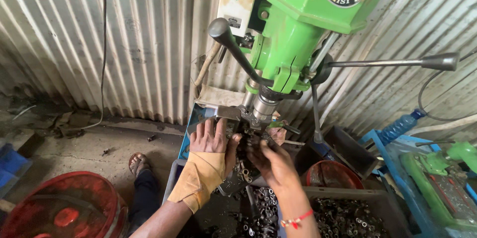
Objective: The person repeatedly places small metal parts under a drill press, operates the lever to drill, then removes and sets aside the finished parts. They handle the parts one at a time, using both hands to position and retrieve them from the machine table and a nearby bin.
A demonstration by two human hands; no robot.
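My left hand (211, 141), wrapped in tan cloth, lies flat and open on the drill press table (198, 113) just left of the spindle (263, 106). My right hand (272, 161) sits nearer, directly below the spindle, fingers curled around a small dark workpiece (251, 143) I can't make out clearly.

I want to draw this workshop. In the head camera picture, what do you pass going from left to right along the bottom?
Red tub → sandalled foot → left hand with a tan wrap → right hand with a red wrist thread → grey bin of small metal parts → second green machine.
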